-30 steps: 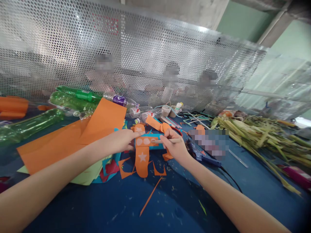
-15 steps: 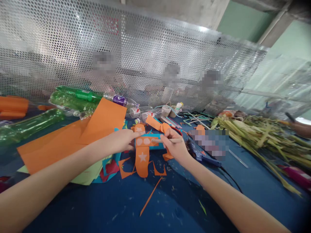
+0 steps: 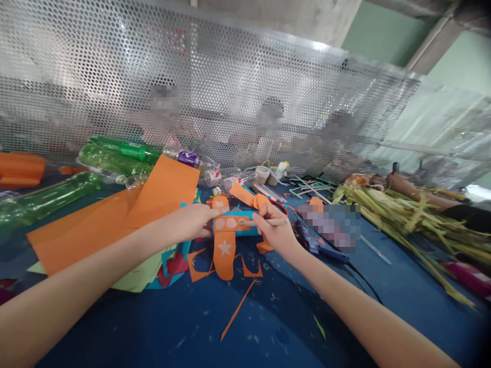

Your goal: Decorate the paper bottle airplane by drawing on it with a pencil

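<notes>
A paper model lies in the middle of the blue table (image 3: pixel 184 327), with a blue body (image 3: pixel 251 231) and an orange strip (image 3: pixel 224 258) across it bearing a white star. White round shapes show on an orange band along the body. My right hand (image 3: pixel 274 225) pinches a thin pale pen-like stick (image 3: pixel 273 222), its tip at the band beside these shapes. My left hand (image 3: pixel 199 221) holds the left end of the model, fingers partly hidden behind it.
Orange sheets (image 3: pixel 164 191) and green bottles (image 3: pixel 57 197) lie left. Orange scraps (image 3: pixel 252 268) surround the model. To the right are a blue glue gun (image 3: pixel 324 251) with a black cable, dry husks (image 3: pixel 414 214) and another person's arm (image 3: pixel 414 191). A perforated metal screen (image 3: pixel 230 92) stands behind.
The other person's arm at the right has reached further in over the husks. My hands and the paper model have hardly moved.
</notes>
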